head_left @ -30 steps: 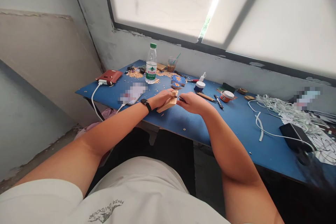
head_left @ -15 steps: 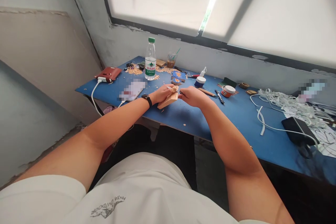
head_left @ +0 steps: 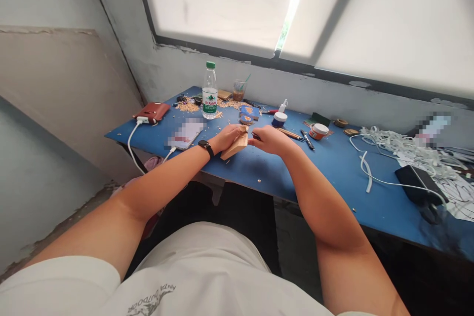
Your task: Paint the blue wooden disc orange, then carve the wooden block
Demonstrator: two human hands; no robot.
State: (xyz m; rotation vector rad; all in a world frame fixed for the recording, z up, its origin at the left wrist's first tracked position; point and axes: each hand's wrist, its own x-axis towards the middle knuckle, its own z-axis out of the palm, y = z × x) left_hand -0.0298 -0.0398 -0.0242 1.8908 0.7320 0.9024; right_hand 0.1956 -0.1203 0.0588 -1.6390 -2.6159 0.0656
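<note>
My left hand [head_left: 228, 137] is closed around a pale wooden block [head_left: 234, 149], its fingers and thumb near the upper end. The block is tilted above the near part of the blue table [head_left: 270, 173], with a carved, rounded end toward my right hand. My right hand [head_left: 269, 139] is closed on a dark-handled carving tool [head_left: 255, 135]; most of the tool is hidden in the fist. Its fingers are right beside the block's carved end. A watch with a black strap is on my left wrist. Just behind the hands lies a blue painted piece with an orange pattern [head_left: 249, 112].
Behind stand a water bottle [head_left: 210, 94] and a cup [head_left: 239, 90] among wood shavings [head_left: 188, 106]. A phone [head_left: 187, 133] and red pouch [head_left: 153, 111] lie left. Paint jars [head_left: 279, 119], a pen [head_left: 307, 140], cables and a black box [head_left: 418, 183] lie right.
The view has shifted slightly, so the table things sit a little lower in it. My right hand has drawn a little back from the carved end; my left hand keeps its hold on the block.
</note>
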